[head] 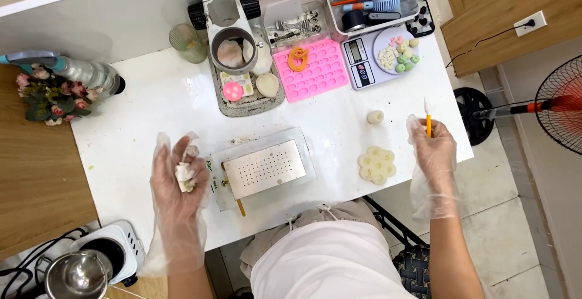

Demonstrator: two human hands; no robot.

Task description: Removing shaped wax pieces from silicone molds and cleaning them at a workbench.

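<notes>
— Hands first: what do they hold?

— Both of mine wear loose clear gloves. My left hand is raised over the white tabletop, palm up, fingers curled half shut around a small white crumpled lump. Whether it is dough or paper, I cannot tell. My right hand pinches a thin orange stick tool between thumb and fingertips, the other fingers folded in.

— Which way does the tool point?

— Its long axis runs nearly straight away from me, the pale tip at the far end, and the lower part is hidden in my grip.

— And what lies near?

— A pale flower-shaped piece lies on the tabletop just left of my right hand, not touching it. A small white ball sits farther off. Between my hands lies a clear tray with a perforated metal plate. Behind are a pink mould and a scale carrying small coloured pieces, too small to make out.
</notes>
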